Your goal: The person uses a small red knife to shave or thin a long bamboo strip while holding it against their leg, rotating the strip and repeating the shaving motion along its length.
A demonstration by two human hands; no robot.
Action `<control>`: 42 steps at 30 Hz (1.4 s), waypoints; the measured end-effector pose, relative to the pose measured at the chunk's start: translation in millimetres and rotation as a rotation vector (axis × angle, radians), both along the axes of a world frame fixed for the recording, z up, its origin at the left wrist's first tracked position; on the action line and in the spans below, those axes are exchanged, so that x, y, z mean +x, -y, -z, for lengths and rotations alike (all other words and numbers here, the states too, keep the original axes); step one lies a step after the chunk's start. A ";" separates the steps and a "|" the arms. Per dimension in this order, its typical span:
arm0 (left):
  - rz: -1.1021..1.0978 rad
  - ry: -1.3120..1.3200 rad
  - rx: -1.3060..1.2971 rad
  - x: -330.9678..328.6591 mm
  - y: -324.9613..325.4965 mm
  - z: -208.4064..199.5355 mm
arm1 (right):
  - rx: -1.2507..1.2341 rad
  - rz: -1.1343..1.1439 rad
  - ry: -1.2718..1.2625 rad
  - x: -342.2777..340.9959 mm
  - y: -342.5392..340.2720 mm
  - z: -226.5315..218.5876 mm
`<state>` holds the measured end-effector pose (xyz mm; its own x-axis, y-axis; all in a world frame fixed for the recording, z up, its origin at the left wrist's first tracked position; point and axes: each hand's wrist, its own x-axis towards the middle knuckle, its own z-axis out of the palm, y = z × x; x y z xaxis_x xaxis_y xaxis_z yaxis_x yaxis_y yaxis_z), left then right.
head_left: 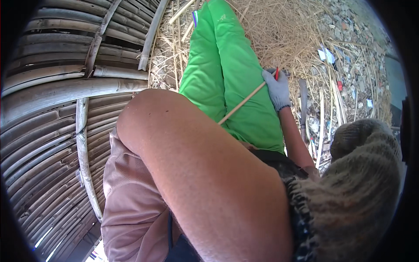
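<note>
My left forearm crosses close in front of the view, its elbow bent by a brown sleeve. At its end, my left hand, in a greyish-brown knit glove with a dark cuff, is raised at the right with fingers curled. What it holds, if anything, is hidden. Farther off, my right hand wears a light grey glove and rests beside green trousers on outstretched legs. It is closed on a thin wooden stick that slants down-left across the thigh. A small red piece shows between its fingers.
A bamboo slat wall with poles rises on the left. Dry straw covers the ground around the legs. On the right lie rubble and litter, with a dark grey flat strip and pale split sticks near my right arm.
</note>
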<state>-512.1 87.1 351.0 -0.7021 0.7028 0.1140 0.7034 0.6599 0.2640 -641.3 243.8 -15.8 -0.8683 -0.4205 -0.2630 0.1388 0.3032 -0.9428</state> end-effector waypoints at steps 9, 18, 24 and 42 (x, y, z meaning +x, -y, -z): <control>0.019 0.031 0.010 -3.9 1.8 3.3 | 0.011 0.030 0.004 2.1 -2.2 -1.0; 0.084 -0.003 -0.014 -11.3 -13.6 12.9 | 0.104 0.020 0.001 7.9 5.8 -8.3; 0.151 -0.023 -0.032 -13.1 -37.2 20.0 | 0.192 0.068 -0.001 3.6 -3.5 -27.4; -0.841 0.293 0.530 36.1 -11.5 227.9 | -0.282 0.157 0.333 7.9 -4.0 -99.4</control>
<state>-475.9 98.6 123.1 -0.9930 -0.1176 0.0111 -0.0695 0.6575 0.7502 -633.4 247.8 83.6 -0.8149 -0.3854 -0.4329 0.4718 -0.0073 -0.8816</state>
